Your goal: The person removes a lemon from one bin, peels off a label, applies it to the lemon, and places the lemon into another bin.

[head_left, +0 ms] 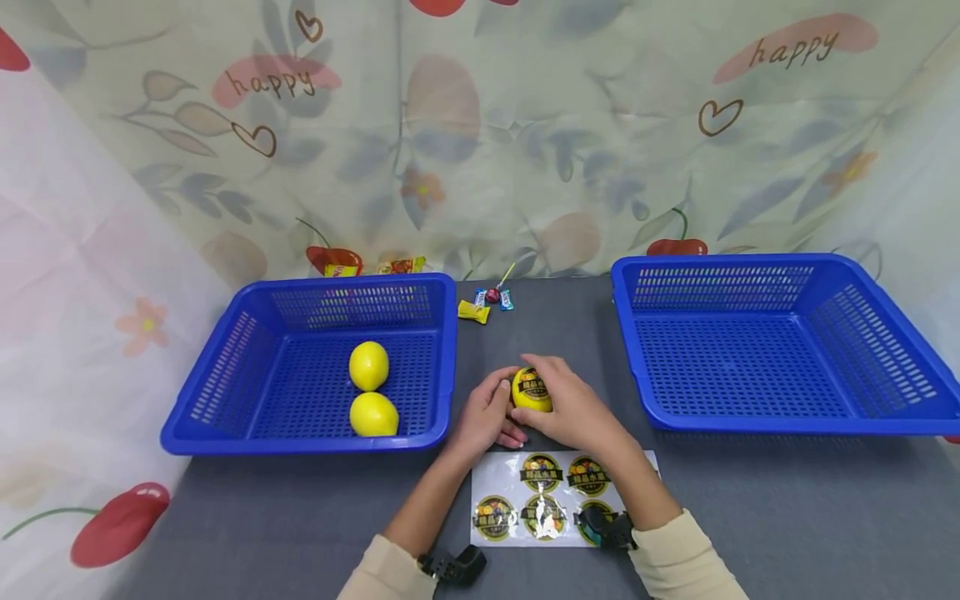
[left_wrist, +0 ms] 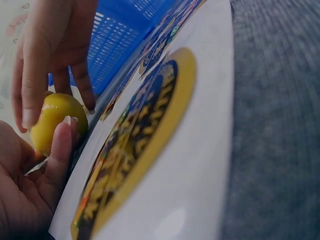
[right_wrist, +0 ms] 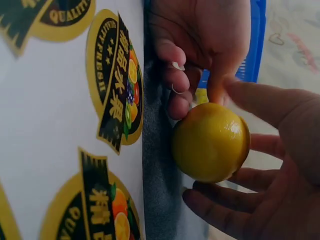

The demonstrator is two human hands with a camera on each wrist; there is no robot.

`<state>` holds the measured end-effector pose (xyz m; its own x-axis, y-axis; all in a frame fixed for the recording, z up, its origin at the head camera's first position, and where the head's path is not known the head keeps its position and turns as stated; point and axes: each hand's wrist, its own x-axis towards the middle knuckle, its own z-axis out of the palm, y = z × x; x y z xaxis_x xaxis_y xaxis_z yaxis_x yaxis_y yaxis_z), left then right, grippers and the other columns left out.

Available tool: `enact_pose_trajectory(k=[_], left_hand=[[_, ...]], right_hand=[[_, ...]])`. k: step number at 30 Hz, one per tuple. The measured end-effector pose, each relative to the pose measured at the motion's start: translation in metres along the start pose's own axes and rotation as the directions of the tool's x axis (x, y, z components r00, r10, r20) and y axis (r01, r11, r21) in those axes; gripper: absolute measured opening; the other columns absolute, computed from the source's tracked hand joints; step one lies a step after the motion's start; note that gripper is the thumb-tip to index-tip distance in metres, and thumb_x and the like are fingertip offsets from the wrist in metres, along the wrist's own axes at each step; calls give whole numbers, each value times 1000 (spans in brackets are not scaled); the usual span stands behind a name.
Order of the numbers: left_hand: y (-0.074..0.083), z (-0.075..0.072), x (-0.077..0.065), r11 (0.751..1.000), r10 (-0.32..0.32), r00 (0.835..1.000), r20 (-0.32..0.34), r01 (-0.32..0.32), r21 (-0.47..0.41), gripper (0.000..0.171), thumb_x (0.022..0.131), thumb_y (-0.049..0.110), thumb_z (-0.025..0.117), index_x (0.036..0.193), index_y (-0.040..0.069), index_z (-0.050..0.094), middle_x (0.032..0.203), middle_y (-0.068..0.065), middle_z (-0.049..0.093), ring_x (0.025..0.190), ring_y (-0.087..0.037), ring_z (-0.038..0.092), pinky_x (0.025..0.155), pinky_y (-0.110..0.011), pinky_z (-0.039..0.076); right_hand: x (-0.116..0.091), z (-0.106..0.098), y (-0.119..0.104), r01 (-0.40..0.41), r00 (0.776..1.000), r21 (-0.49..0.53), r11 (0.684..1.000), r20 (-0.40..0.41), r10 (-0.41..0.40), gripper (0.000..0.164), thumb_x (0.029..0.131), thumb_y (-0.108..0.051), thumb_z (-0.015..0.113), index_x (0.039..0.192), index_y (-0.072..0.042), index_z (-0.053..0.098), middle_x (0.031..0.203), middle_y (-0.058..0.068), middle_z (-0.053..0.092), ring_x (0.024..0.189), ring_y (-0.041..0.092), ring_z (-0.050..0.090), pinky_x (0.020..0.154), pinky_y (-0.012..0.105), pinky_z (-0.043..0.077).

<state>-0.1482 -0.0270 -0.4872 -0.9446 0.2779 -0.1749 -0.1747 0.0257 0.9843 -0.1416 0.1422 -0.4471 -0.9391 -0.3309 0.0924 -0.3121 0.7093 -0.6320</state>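
A yellow lemon (head_left: 531, 402) sits between both hands, just beyond the sticker sheet. On its top is a round black-and-gold sticker (head_left: 533, 384). My right hand (head_left: 573, 404) grips the lemon from the right, thumb on the near side and fingers round the far side. From the left, my left hand (head_left: 483, 414) holds it with thumb and fingertips, the lower fingers curled beneath. The right wrist view shows the lemon's (right_wrist: 210, 142) plain side. Below the hands lies a white sheet (head_left: 510, 463) of round fruit stickers, partly covered by the right forearm.
Left stands a blue basket (head_left: 315, 447) with two lemons (head_left: 369, 366) inside. Another blue basket (head_left: 750, 423) is on the right. Small wrapped candies (head_left: 473, 312) and a lollipop (head_left: 492, 295) lie at the back, near the printed curtain (head_left: 517, 167).
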Motion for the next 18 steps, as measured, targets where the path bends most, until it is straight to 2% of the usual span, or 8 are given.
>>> enact_pose_trajectory(k=[3,7,13,18], left_hand=[[1,-1,0,1000,1,1000,6,-1,0,39,111,20,35,148,15,47,78,-13,59,52,-19,64,47,-34,56],[1,0,0,1000,6,1000,15,-5,-6,40,111,19,35,149,14,46,80,-14,61,52,-18,63,47,-32,56],[0,1,1,1000,-3,1000,15,3,-28,40,110,19,38,148,8,44,82,-15,63,51,-18,63,46,-31,56],[1,1,0,1000,-13,1000,6,13,-24,38,110,20,39,145,7,46,85,-22,65,52,-19,63,47,-33,56]], right_hand=[[0,2,-2,20,1000,-75,997,-22,-22,69,86,-29,80,144,-8,50,137,21,52,109,36,59,88,52,51],[-1,4,-4,4,998,-117,993,-61,-12,62,84,-25,82,138,-8,57,131,20,56,104,35,62,85,53,53],[-2,-1,-7,1,996,-124,992,-89,-12,60,80,-22,84,133,-6,60,127,19,59,99,33,63,81,52,53],[0,-21,-19,30,995,-101,994,-90,-39,61,80,-23,84,134,-7,60,129,17,59,98,30,61,79,48,53]])
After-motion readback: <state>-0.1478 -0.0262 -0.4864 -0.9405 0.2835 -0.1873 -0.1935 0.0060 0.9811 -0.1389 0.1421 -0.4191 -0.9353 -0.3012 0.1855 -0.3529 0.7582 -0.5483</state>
